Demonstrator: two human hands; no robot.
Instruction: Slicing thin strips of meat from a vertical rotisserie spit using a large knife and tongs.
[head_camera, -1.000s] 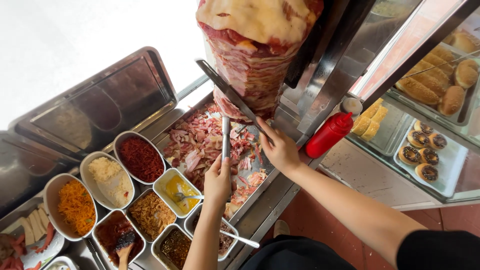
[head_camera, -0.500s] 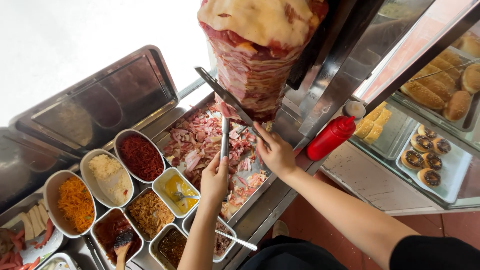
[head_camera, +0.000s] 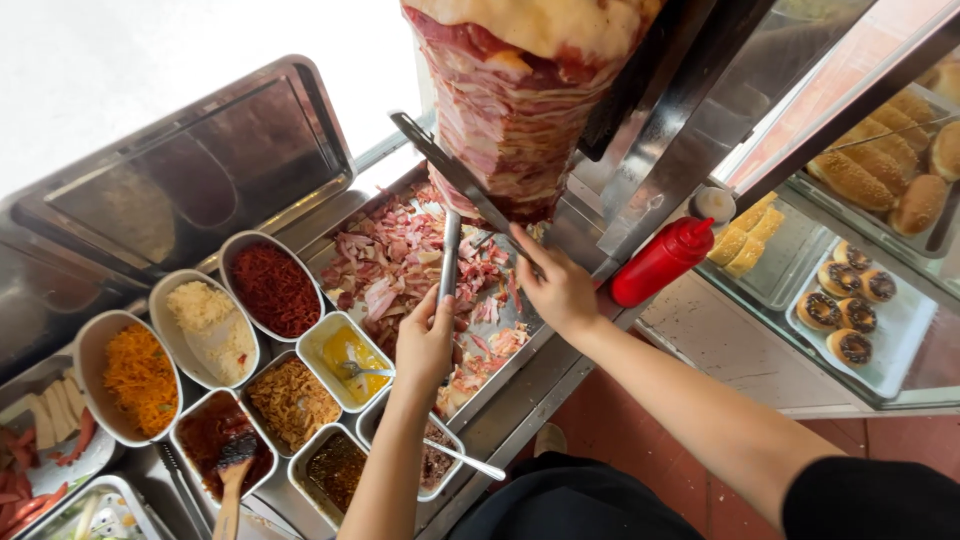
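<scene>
Tray (head_camera: 330, 262) rim crowds knife (head_camera: 455, 178), scoop (head_camera: 449, 258).

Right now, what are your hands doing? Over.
Right hand grips long steel knife against stacked meat cone. Left hand holds flat metal tool over shaved meat tray. Nothing blocking.

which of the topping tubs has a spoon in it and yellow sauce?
The square tub of yellow sauce, just left of the left hand. A metal spoon lies in it. The neighbouring tubs hold red shreds, white shreds and fried brown bits.
</scene>
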